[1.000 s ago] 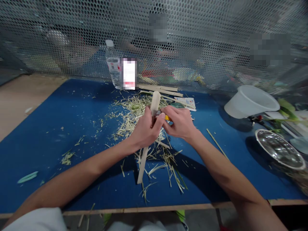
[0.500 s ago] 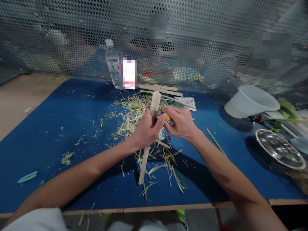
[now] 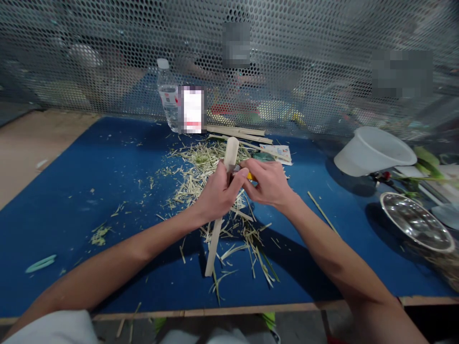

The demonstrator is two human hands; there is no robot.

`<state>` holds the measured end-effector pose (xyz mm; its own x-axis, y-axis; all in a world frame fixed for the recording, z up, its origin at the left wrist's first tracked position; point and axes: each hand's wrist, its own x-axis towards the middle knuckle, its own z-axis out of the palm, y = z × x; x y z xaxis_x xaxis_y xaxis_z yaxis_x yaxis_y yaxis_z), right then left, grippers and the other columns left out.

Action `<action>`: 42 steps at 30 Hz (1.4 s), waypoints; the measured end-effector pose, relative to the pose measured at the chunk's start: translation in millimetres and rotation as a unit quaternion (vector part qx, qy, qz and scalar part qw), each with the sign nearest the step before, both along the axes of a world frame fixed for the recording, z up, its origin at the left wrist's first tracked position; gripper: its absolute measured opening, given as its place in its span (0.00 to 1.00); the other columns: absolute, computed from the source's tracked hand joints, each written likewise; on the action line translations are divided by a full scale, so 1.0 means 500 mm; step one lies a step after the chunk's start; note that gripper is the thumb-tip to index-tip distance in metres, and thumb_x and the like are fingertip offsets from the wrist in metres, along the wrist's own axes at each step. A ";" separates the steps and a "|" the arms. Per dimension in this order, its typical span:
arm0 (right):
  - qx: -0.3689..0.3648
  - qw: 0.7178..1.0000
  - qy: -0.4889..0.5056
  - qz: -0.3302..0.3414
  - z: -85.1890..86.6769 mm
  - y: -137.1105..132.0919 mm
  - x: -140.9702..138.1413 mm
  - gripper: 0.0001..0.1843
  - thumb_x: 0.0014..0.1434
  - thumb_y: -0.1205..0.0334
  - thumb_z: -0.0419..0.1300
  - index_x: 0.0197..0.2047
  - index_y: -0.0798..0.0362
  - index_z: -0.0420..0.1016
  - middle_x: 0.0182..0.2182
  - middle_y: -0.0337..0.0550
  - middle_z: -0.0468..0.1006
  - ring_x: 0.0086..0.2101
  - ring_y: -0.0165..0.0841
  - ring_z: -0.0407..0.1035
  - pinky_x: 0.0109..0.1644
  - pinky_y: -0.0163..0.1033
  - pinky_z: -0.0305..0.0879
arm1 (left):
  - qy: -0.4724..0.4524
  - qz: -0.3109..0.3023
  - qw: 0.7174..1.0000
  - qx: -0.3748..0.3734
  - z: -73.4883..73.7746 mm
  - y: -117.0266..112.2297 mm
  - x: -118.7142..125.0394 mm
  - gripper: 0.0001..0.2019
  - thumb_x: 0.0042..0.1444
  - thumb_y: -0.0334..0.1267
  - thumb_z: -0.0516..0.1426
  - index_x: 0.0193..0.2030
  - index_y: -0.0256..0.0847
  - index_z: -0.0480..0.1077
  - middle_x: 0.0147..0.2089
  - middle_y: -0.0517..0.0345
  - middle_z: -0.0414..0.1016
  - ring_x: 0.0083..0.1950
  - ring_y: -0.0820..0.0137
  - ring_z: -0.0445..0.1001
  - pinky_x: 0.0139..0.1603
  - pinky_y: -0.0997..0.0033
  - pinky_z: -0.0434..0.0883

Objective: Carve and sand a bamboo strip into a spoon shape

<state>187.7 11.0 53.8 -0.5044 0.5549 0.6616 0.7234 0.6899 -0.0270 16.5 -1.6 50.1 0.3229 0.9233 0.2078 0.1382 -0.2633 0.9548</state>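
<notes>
My left hand (image 3: 217,191) is wrapped round a pale, flat bamboo strip (image 3: 214,248), whose rounded upper end stands up above the fingers and whose lower part slants down toward me. My right hand (image 3: 267,180) grips a yellow-handled knife (image 3: 252,177), with its metal part against the strip; most of the handle is hidden by the fingers. My left thumb reaches across and touches the knife near the right fingertips. Beneath both hands lies a heap of thin shavings (image 3: 188,184).
Behind the heap lie several pale strips (image 3: 238,131) and a small white packet (image 3: 281,153). A water bottle (image 3: 168,98) and a lit screen (image 3: 192,110) stand by the perforated metal panel (image 3: 136,71). To the right are a white plastic tub (image 3: 355,155) and a steel bowl (image 3: 418,222).
Almost nothing differs. The strip's lower end has shifted very slightly left and toward me, while both hands keep their hold in the same place.
</notes>
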 end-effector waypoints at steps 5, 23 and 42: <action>0.011 1.000 0.007 -0.018 0.000 -0.005 -0.008 0.06 0.65 0.62 0.53 0.40 0.51 0.71 0.33 0.42 0.82 0.24 0.29 0.70 0.27 0.37 0.56 | -0.003 0.010 1.000 -0.005 -0.001 0.005 -0.001 0.14 0.64 0.50 0.55 0.40 0.45 0.57 0.26 0.66 0.62 0.25 0.74 0.63 0.24 0.68 0.60; 0.047 0.997 -0.016 -0.054 0.008 -0.011 -0.014 0.08 0.66 0.64 0.52 0.45 0.53 0.72 0.37 0.41 0.84 0.27 0.30 0.74 0.29 0.38 0.59 | 0.003 0.037 0.999 0.010 0.006 0.008 -0.001 0.14 0.63 0.52 0.55 0.39 0.44 0.60 0.25 0.62 0.65 0.27 0.72 0.66 0.23 0.69 0.58; 0.004 0.998 -0.034 -0.048 0.010 -0.005 -0.006 0.13 0.70 0.58 0.50 0.46 0.53 0.74 0.38 0.42 0.84 0.27 0.30 0.74 0.28 0.38 0.57 | 0.033 0.050 0.998 0.003 0.001 0.011 -0.003 0.16 0.63 0.54 0.54 0.35 0.44 0.60 0.25 0.63 0.63 0.25 0.74 0.61 0.23 0.69 0.56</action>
